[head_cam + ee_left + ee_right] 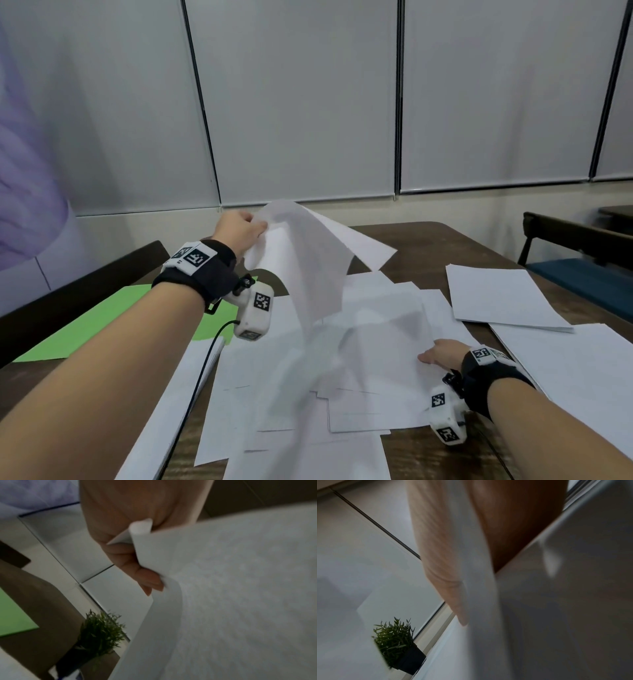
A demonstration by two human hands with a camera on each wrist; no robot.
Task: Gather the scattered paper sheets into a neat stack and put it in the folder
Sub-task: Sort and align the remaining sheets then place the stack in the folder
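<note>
Here the left hand (pixel 239 228) pinches the corner of a few raised sheets (pixel 301 260) at about eleven o'clock on the table (pixel 455 243). They droop and billow below the grip. The right hand (pixel 443 353) takes the edge of the loose pile (pixel 342 377) at four o'clock, thumb on top; what the other fingers do, I cannot tell. Paper like this is light, limp and slippery, so sheets will likely slide apart; holding opposite edges should steady them. The green folder (pixel 102 325) lies flat at nine o'clock, and more sheets (pixel 496 298) sit at two o'clock.
</note>
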